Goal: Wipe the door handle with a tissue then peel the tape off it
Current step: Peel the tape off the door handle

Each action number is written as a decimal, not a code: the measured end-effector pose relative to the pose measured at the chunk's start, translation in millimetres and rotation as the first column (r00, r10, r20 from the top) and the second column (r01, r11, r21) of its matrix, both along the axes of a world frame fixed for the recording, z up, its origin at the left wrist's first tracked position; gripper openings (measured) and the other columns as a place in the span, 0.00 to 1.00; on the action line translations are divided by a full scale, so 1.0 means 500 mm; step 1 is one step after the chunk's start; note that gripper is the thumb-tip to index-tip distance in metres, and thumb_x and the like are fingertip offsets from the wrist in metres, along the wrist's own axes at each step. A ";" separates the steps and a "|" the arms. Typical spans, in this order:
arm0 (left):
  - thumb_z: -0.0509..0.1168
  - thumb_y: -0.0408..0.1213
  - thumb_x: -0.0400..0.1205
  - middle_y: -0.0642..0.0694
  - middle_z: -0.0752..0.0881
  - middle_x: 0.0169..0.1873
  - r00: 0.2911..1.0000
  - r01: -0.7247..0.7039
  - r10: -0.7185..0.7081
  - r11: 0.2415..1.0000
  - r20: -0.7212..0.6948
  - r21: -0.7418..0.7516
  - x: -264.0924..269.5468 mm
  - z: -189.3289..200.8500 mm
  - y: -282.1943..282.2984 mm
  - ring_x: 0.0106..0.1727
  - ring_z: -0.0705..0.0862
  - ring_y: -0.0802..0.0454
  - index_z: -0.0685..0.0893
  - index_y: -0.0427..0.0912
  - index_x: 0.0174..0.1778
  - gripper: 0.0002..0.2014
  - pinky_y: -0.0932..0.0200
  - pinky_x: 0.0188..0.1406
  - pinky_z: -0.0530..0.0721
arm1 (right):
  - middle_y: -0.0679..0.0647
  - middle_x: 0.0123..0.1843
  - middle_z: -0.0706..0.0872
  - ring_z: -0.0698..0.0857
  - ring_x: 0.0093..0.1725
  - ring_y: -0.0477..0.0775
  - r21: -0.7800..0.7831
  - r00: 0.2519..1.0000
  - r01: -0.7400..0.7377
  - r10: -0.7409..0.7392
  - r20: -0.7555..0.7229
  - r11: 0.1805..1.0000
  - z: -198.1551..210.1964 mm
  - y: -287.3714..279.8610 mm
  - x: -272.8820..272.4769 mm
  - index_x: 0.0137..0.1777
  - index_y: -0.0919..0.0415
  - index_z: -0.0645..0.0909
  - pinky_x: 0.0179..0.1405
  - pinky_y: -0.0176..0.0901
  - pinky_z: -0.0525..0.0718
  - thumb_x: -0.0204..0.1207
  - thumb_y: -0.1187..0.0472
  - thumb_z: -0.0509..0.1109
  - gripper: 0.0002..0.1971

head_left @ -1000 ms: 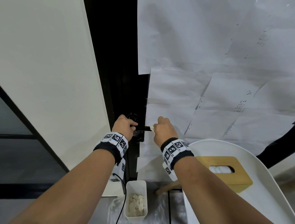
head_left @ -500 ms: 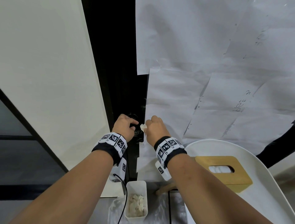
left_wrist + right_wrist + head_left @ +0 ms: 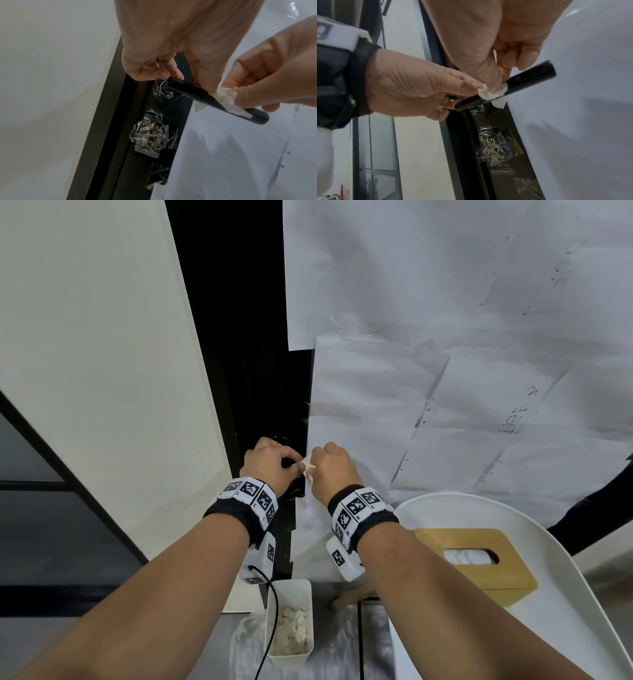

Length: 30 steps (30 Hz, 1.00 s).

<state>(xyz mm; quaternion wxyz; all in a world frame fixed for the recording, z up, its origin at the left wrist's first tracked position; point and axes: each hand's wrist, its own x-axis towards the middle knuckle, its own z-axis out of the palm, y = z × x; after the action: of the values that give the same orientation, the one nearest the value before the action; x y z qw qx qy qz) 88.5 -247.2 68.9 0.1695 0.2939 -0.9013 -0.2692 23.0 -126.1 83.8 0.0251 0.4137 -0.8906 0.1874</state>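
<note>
The black door handle (image 3: 193, 93) juts out from the dark door edge. My left hand (image 3: 270, 465) grips it near its round base, thumb on top and fingers curled beneath. My right hand (image 3: 330, 469) pinches a small wad of white tissue (image 3: 226, 100) and presses it against the middle of the handle (image 3: 530, 77). The tissue (image 3: 493, 92) lies right beside my left thumb. Crumpled clear tape (image 3: 150, 136) sticks to the door edge below the handle. In the head view the hands hide the handle, and only a bit of tissue (image 3: 307, 467) shows.
White paper sheets (image 3: 445, 371) cover the door on the right; a white wall panel (image 3: 102, 371) stands on the left. Below are a white bin (image 3: 306, 587) with several used tissues and a wooden tissue box (image 3: 476, 573) on a white tray (image 3: 582, 594).
My right hand has slid the tissue leftward along the handle, right up to my left hand. The stretch of black handle between the hands is now covered. The left hand stays put.
</note>
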 end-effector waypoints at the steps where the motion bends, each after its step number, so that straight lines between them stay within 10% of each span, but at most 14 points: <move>1: 0.73 0.51 0.75 0.54 0.76 0.58 1.000 -0.001 0.001 1.000 0.004 0.001 0.000 0.001 0.001 0.62 0.74 0.50 0.88 0.62 0.42 0.03 0.59 0.55 0.69 | 0.62 0.55 0.78 0.77 0.56 0.61 -0.002 1.000 -0.001 0.001 0.004 1.000 0.001 0.002 0.000 0.55 0.66 0.77 0.43 0.43 0.69 0.76 0.65 0.67 0.10; 30: 0.72 0.51 0.75 0.57 0.78 0.54 0.996 -0.080 0.085 0.989 0.032 -0.123 0.077 -0.083 0.092 0.59 0.72 0.51 0.88 0.57 0.43 0.05 0.53 0.57 0.68 | 0.60 0.51 0.79 0.80 0.52 0.62 -0.034 0.983 -0.049 0.054 0.174 0.998 -0.084 0.070 0.038 0.48 0.64 0.78 0.47 0.49 0.81 0.74 0.64 0.67 0.06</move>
<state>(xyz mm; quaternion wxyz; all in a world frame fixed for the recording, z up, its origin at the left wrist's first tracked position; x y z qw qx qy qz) 127.2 -201.0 27.4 0.1813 0.3248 -0.9062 -0.2009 42.2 -91.4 41.7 -0.0518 0.4182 -0.8754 0.2367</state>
